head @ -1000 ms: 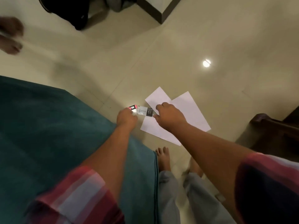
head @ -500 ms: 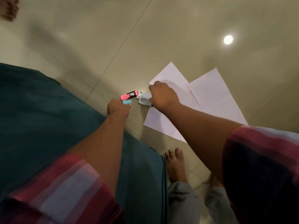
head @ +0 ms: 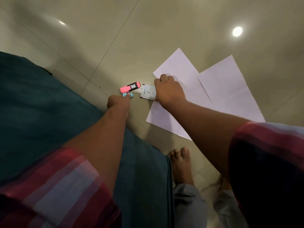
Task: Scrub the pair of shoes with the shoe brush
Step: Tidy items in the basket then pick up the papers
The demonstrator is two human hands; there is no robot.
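Observation:
No shoes and no shoe brush are in view. My left hand (head: 118, 102) reaches down to the tiled floor and pinches a small light-blue item (head: 128, 95). Just beyond it lies a pink highlighter (head: 130, 87) with a black label. My right hand (head: 169, 90) is curled with its knuckles up, holding the right edge of a small white card-like packet (head: 147, 94) on the floor. Two white paper sheets (head: 227, 86) lie under and to the right of that hand.
A dark teal cushion or bed edge (head: 49, 112) fills the left side, close to my left arm. My bare foot (head: 181, 163) stands on the beige tiles (head: 115, 38) below the papers. Ceiling lights reflect on the floor.
The camera has come closer to the floor. My left hand has moved forward onto the light-blue item beside the pink highlighter; my right hand stays on the white packet.

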